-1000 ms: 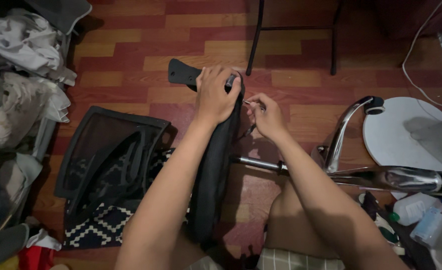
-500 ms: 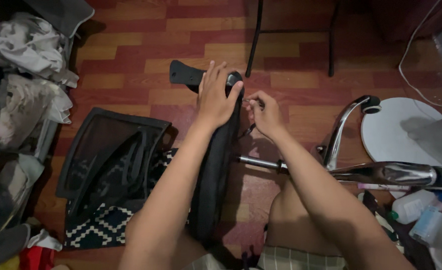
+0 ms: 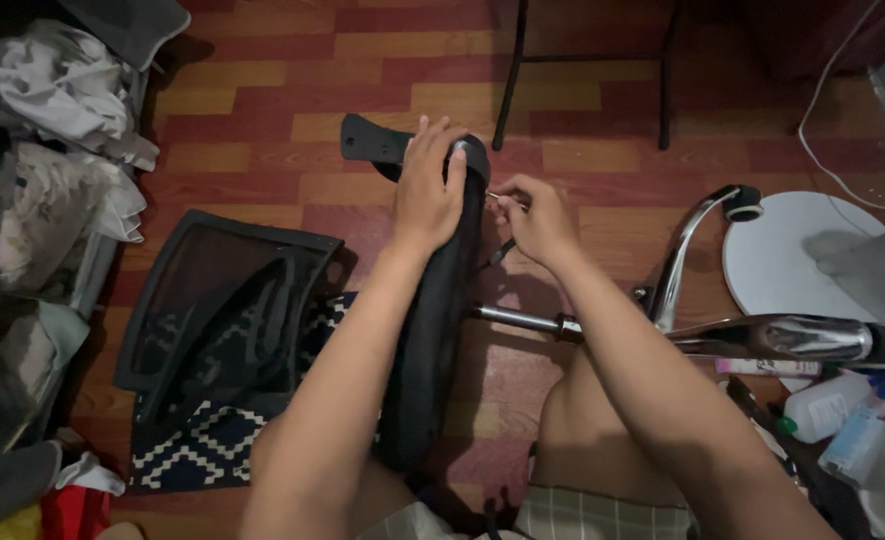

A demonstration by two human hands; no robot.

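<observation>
A black padded chair seat (image 3: 433, 330) stands on edge between my knees, its far end up. My left hand (image 3: 429, 188) lies over that far end, fingers wrapped on it, next to a black armrest piece (image 3: 368, 141) sticking out to the left. My right hand (image 3: 535, 217) is just right of the seat's top edge, pinching a small metal tool (image 3: 494, 196) whose tip points at the seat. A chrome gas cylinder (image 3: 523, 321) juts from the seat's right side toward the chrome chair base (image 3: 763, 338).
A black mesh chair back (image 3: 225, 312) lies on a patterned rug (image 3: 203, 445) at the left. Piled clothes (image 3: 48, 120) fill the left edge. A white round fan base (image 3: 813, 262), bottles (image 3: 833, 410) and a white cable (image 3: 831, 90) sit right. Black stool legs (image 3: 511, 75) stand behind.
My left hand slid slightly up over the seat's end, and my right hand with the tool shifted a little up and closer to the seat edge. The view drifted slightly.
</observation>
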